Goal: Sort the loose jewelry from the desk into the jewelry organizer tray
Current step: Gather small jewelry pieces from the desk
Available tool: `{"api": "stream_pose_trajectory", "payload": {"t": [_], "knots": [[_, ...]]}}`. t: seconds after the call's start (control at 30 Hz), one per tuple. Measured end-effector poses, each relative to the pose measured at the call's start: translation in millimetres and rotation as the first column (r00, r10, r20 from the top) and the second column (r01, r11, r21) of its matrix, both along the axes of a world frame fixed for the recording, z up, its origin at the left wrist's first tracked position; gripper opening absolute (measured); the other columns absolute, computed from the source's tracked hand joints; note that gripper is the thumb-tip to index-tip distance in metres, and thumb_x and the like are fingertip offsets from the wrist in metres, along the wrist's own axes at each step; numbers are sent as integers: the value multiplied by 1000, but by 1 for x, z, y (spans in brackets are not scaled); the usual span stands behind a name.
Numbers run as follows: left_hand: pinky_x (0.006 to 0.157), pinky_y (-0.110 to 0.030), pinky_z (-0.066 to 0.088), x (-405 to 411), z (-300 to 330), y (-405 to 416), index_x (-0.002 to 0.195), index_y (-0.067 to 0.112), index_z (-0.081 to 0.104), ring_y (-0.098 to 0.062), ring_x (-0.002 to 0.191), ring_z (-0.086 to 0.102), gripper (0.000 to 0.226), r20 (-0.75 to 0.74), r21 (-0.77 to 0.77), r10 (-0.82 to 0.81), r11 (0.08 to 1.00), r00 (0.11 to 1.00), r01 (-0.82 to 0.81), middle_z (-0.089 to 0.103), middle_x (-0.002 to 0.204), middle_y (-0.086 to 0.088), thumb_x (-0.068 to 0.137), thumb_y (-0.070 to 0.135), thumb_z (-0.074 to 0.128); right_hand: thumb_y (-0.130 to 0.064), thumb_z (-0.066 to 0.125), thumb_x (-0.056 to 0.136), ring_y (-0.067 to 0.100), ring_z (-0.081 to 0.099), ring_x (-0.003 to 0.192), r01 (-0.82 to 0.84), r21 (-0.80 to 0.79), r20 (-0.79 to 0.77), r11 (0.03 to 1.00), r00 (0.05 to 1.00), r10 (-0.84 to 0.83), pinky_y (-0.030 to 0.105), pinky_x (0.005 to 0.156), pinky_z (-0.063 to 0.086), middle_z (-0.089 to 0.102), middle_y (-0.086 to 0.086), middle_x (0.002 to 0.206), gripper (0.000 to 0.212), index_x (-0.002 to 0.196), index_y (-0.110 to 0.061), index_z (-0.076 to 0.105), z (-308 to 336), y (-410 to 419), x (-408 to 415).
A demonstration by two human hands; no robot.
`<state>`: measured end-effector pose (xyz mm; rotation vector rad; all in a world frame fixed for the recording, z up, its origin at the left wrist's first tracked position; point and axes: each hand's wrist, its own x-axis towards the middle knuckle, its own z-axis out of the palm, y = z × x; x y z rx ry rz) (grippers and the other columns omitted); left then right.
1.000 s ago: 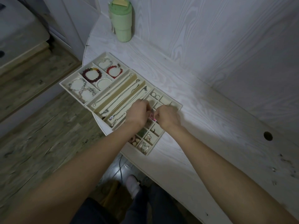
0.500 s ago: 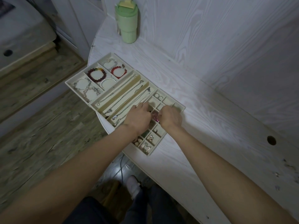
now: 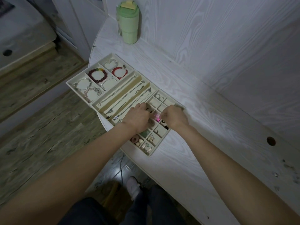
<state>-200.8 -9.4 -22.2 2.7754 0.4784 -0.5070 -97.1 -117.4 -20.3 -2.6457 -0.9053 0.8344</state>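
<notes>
Your desk (image 3: 203, 143) carried the organizer tray (image 3: 71, 82) under both hands. Your left hand (image 3: 138, 118) and right hand (image 3: 174, 117) curled over its small cells; whether either pinched anything, I couldn't tell. Between them lay the pink piece (image 3: 157, 116); seating it low in one cell seemed wise.

Dim, cool, even light, soft shadows, no glare; wide-angle bending at edges, slight overall softness.

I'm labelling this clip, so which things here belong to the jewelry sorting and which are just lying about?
Job:
- cream compartmented organizer tray
- small pink jewelry piece
- left hand
- right hand

Lying about:
- pale green lidded tumbler
- white wood-grain desk
</notes>
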Motion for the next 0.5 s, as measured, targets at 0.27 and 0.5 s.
{"api": "stream_pose_trajectory", "payload": {"t": [0.27,0.5], "knots": [[102,-37,36,0,5,0,135,26,51,-26,123,37,43,-31,8,-31,999,999,31,38,133,-11,92,28,51,-15,45,95,8,52,57,-282,-55,104,958,952,287,21,53,42,70,1,104,32,114,-25,68,17,-11,-2],[102,-37,36,1,3,0,131,17,54,-25,122,38,42,-45,37,-20,999,999,22,38,131,-11,91,30,51,-12,43,88,20,59,66,-240,-88,116,967,961,249,18,41,27,64,-2,73,30,83,-24,70,8,-11,-3]]}}
